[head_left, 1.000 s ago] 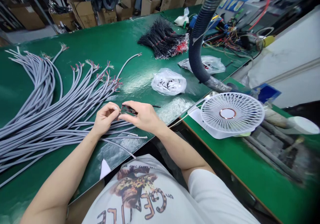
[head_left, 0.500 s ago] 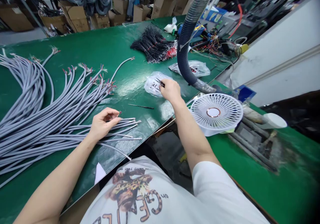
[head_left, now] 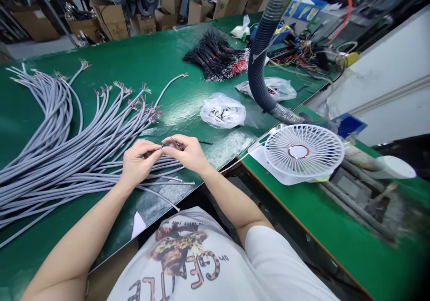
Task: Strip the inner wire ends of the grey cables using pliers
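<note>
Thumb and fingertips of my left hand are closed on the end of a grey cable, where small red and green wires show. Meeting it at these wires is my right hand, its fingers closed too. Dark tweezers show partly inside the right hand; most of their length is hidden by the fingers. Grey cables with stripped, coloured ends lie in a large bundle under and left of my hands. A thin dark rod lies just beyond my right hand.
A clear bag of small dark parts lies ahead, with a bundle of black wires behind it. A ribbed hose comes down on the right. Beside it a white fan lies on the green side table.
My right hand has left the clear bag and come back left to my left hand, with the tweezers still in it. My left hand keeps its pinch on the wires. The view has shifted slightly.
</note>
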Available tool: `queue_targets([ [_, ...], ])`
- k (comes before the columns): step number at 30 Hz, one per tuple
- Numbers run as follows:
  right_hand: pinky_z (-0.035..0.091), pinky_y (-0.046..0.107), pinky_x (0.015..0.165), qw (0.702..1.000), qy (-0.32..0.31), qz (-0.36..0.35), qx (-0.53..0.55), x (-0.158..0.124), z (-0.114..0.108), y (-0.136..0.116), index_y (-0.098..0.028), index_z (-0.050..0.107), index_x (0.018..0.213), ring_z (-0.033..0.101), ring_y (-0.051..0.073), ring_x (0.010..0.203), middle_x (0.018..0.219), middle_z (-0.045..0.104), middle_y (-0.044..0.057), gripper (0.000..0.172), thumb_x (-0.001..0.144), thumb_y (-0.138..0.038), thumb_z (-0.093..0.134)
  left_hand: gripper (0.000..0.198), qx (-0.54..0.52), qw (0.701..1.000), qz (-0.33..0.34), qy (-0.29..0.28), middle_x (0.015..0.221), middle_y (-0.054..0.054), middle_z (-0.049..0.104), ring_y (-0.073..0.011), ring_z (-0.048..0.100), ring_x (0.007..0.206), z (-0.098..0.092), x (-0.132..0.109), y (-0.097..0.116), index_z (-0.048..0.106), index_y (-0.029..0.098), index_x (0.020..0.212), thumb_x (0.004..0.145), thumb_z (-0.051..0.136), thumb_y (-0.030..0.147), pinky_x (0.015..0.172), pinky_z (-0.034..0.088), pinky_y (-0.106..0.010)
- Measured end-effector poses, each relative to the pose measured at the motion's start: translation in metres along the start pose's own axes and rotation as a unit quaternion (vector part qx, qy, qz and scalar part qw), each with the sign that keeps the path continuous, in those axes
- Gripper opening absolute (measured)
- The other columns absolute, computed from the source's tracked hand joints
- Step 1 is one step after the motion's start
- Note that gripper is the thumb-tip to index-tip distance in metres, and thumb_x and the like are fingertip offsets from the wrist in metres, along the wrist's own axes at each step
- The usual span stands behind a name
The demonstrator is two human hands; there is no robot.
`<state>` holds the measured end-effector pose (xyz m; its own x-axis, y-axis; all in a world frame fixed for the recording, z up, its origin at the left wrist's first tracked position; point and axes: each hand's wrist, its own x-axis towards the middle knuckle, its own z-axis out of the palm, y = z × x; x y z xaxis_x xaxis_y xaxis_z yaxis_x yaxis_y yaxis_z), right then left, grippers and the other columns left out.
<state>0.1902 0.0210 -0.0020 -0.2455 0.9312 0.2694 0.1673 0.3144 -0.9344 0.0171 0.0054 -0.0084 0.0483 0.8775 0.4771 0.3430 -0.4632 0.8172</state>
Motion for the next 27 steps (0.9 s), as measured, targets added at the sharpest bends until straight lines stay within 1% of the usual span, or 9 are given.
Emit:
queue_targets([
  [2, 0.043, 0.023, 0.063, 0.998, 0.001, 0.010, 0.067, 0.003, 0.016, -0.001, -0.014, 0.070, 0.080, 0.053, 0.011, 0.066, 0.070, 0.062, 0.000, 0.028, 0.075, -0.041, 0.066, 0.005, -0.012, 1.000, -0.008, 0.001, 0.070, -0.002, 0.067, -0.0126, 0.056, 0.063, -0.001, 0.000, 0.000, 0.075, 0.020, 0.074, 0.072, 0.071, 0.022, 0.054, 0.042, -0.023],
  [5, 0.044, 0.024, 0.066, 0.992, 0.018, 0.022, 0.124, 0.008, 0.021, -0.001, -0.015, 0.070, 0.074, 0.055, 0.011, 0.069, 0.073, 0.065, 0.000, 0.022, 0.072, -0.037, 0.069, 0.005, -0.020, 0.999, -0.036, 0.015, 0.070, -0.001, 0.068, -0.0120, 0.056, 0.061, -0.002, 0.001, 0.001, 0.074, 0.019, 0.074, 0.071, 0.072, 0.023, 0.057, 0.044, -0.023],
  [7, 0.043, 0.023, 0.061, 0.985, 0.021, 0.043, 0.163, 0.010, 0.021, 0.000, -0.015, 0.070, 0.074, 0.053, 0.009, 0.063, 0.069, 0.063, -0.001, 0.020, 0.070, -0.035, 0.070, 0.005, -0.023, 0.998, -0.048, 0.026, 0.069, -0.001, 0.068, -0.0118, 0.057, 0.060, -0.002, 0.001, 0.001, 0.074, 0.019, 0.072, 0.070, 0.073, 0.023, 0.058, 0.045, -0.023],
  [11, 0.030, 0.020, 0.043, 0.964, 0.025, 0.103, 0.245, 0.010, 0.025, 0.003, -0.014, 0.070, 0.077, 0.037, 0.004, 0.043, 0.049, 0.049, -0.007, 0.025, 0.066, -0.037, 0.072, 0.006, -0.024, 0.997, -0.060, 0.049, 0.066, 0.000, 0.068, -0.0112, 0.058, 0.059, -0.001, 0.001, 0.005, 0.073, 0.018, 0.068, 0.071, 0.072, 0.023, 0.056, 0.045, -0.022],
  [14, 0.027, 0.020, 0.041, 0.954, 0.039, 0.108, 0.278, 0.010, 0.032, 0.005, -0.014, 0.068, 0.076, 0.034, 0.004, 0.040, 0.045, 0.044, -0.009, 0.026, 0.065, -0.037, 0.073, 0.008, -0.041, 0.991, -0.105, 0.065, 0.066, 0.000, 0.068, -0.0112, 0.058, 0.058, 0.000, 0.000, 0.005, 0.072, 0.016, 0.068, 0.070, 0.071, 0.024, 0.057, 0.045, -0.022],
  [17, 0.028, 0.020, 0.042, 0.953, 0.052, 0.109, 0.278, 0.012, 0.036, 0.006, -0.015, 0.066, 0.075, 0.035, 0.004, 0.040, 0.045, 0.044, -0.009, 0.026, 0.066, -0.038, 0.072, 0.011, -0.081, 0.981, -0.161, 0.073, 0.067, -0.001, 0.069, -0.0117, 0.058, 0.058, 0.000, 0.001, 0.003, 0.073, 0.015, 0.070, 0.067, 0.074, 0.026, 0.058, 0.046, -0.024],
  [20, 0.031, 0.021, 0.045, 0.967, 0.053, 0.082, 0.236, 0.013, 0.035, 0.006, -0.015, 0.066, 0.076, 0.039, 0.005, 0.044, 0.051, 0.047, -0.007, 0.025, 0.070, -0.039, 0.070, 0.014, -0.143, 0.965, -0.202, 0.083, 0.063, 0.000, 0.067, -0.0104, 0.055, 0.055, 0.001, 0.003, 0.000, 0.072, 0.015, 0.069, 0.062, 0.077, 0.026, 0.056, 0.045, -0.024],
  [24, 0.035, 0.021, 0.050, 0.983, 0.075, 0.039, 0.163, 0.011, 0.034, 0.001, -0.015, 0.066, 0.074, 0.044, 0.006, 0.051, 0.061, 0.052, -0.004, 0.023, 0.073, -0.038, 0.068, 0.018, -0.245, 0.929, -0.256, 0.106, 0.057, 0.002, 0.062, -0.0064, 0.047, 0.048, 0.003, 0.007, 0.002, 0.069, 0.014, 0.067, 0.057, 0.079, 0.026, 0.048, 0.036, -0.021],
  [27, 0.035, 0.020, 0.049, 0.981, 0.074, 0.038, 0.174, 0.011, 0.036, -0.001, -0.015, 0.064, 0.073, 0.042, 0.005, 0.048, 0.060, 0.051, -0.005, 0.023, 0.075, -0.038, 0.067, 0.022, -0.296, 0.909, -0.269, 0.120, 0.060, 0.002, 0.061, -0.0048, 0.045, 0.049, 0.004, 0.009, 0.003, 0.067, 0.014, 0.067, 0.055, 0.080, 0.026, 0.046, 0.031, -0.018],
])
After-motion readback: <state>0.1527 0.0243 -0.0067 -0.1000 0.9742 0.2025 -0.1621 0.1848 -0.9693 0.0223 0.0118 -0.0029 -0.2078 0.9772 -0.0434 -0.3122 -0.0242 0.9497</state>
